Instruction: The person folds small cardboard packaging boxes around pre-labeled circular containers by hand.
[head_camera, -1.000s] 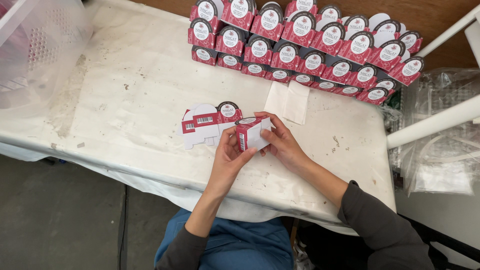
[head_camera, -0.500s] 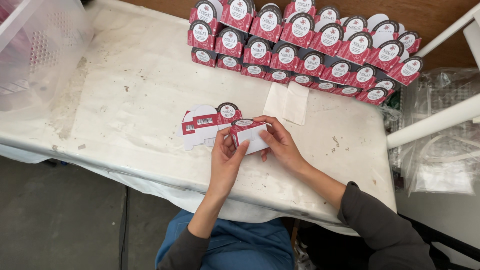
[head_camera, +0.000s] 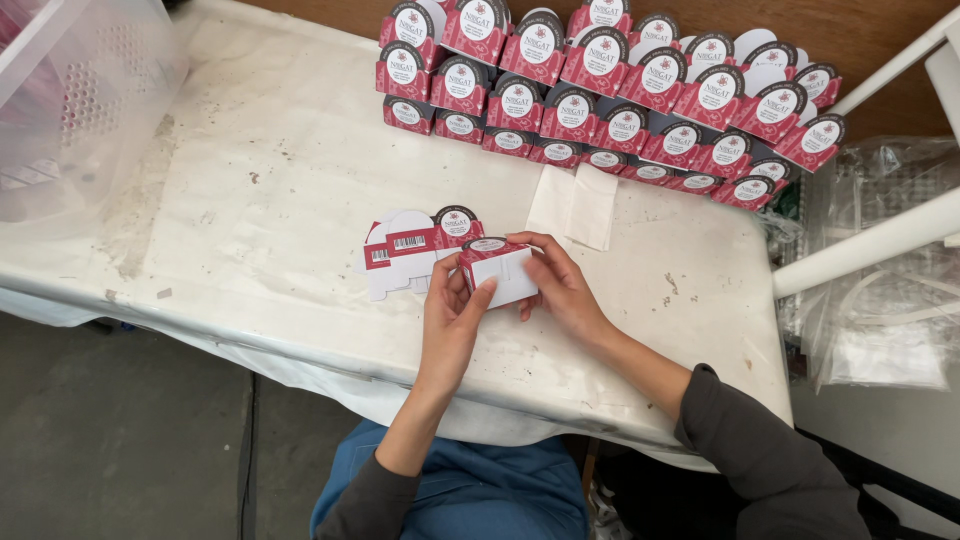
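Both the left hand (head_camera: 452, 318) and right hand (head_camera: 560, 290) have fingers gripping a small red-and-white carton (head_camera: 500, 272), contents hidden.

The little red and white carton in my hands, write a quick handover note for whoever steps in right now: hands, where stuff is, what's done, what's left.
Left hand: grips the near side of the small carton, thumb on its white panel.
Right hand: holds the carton's far side, fingers curled over its top edge.
The carton is partly folded, held just above the white table.
Done: rows of folded cartons stand stacked along the table's far edge.
Left: a small pile of flat blanks lies just left of the hands, still unfolded.
A folded white paper lies beyond the hands.
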